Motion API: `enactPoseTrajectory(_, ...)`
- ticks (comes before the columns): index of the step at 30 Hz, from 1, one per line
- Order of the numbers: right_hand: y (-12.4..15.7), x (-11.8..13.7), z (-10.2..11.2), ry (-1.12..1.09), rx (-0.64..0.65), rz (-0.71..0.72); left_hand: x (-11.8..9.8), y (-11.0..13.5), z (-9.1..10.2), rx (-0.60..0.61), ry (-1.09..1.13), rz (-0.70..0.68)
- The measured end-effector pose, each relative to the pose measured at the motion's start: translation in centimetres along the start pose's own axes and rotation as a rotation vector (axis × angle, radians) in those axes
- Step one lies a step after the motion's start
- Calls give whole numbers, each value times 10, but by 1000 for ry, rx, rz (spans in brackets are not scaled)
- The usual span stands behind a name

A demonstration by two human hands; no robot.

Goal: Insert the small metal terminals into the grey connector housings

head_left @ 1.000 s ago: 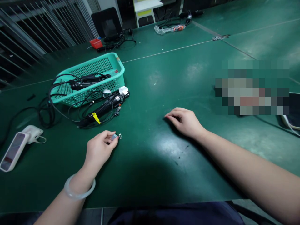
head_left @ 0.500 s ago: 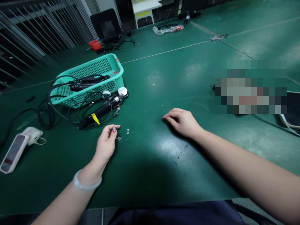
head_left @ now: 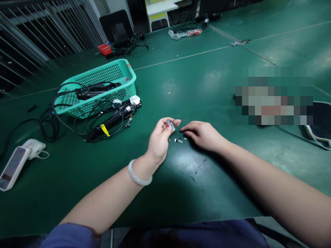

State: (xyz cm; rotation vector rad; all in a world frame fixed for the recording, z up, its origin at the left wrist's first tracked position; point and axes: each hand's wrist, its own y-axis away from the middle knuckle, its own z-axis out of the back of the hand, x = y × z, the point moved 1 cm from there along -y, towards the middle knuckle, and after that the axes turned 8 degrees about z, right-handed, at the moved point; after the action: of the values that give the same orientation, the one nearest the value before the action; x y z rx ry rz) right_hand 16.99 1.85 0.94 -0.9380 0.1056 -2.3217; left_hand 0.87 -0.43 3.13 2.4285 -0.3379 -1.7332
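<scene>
Pinching a small grey-blue block point(head_left: 171, 125) between the thumb and fingers of the left hand point(head_left: 159, 139), near the centre of the frame, and gripping it narrowly. Wearing a pale bangle point(head_left: 138, 177) on that wrist, and a dark blue sleeve point(head_left: 69, 236) farther up the arm, at the lower left of the frame. Resting the right hand point(head_left: 205, 136) on the green worktop point(head_left: 157, 91), just right of centre, curling its fingers and bringing thumb and forefinger near each other, but giving no way to tell whether closed on anything. Having several tiny white and dark pieces point(head_left: 178, 140) lying between the hands, just below the block in the frame, with a pale one just beside the right thumb. Showing, at the left of the frame, a turquoise perforated basket point(head_left: 131, 88) holding black cabled equipment point(head_left: 88, 92), and, just below it, a black handheld device point(head_left: 116, 119) bearing a yellow label point(head_left: 104, 130). Showing also a white-framed device point(head_left: 12, 167) lying at the lower left edge, and, at the upper left, a red bin point(head_left: 104, 49) standing near a black chair point(head_left: 116, 27).
</scene>
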Motion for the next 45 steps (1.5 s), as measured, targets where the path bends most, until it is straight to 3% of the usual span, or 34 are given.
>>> enactPoseTrajectory(6, 3, 11, -2, 45, 106, 10, 10, 7, 14, -103, -25, 23)
enactPoseTrajectory(14, 2, 19, -11, 133, 65, 122, 12, 0, 22, -98, 8, 19)
enactPoseTrajectory(20, 1, 20, -3, -116, -113, -61, 13, 1, 23, -54, 71, 108)
enactPoseTrajectory(25, 1, 22, -1, -262, -227, -129, 15, 4, 22, -8, 57, 137)
enactPoseTrajectory(29, 1, 21, -1, -573, -238, -297, 16, 4, 21, 11, 53, 157)
enactPoseTrajectory(33, 0, 20, -2, -749, -201, -352, 17, 4, 20, 21, 65, 173)
enactPoseTrajectory(38, 0, 23, -1, -611, -183, -357, 18, 4, 20, 48, 35, 167)
enactPoseTrajectory(45, 2, 26, -1, -427, -251, -285, 17, 5, 18, 119, 5, 162)
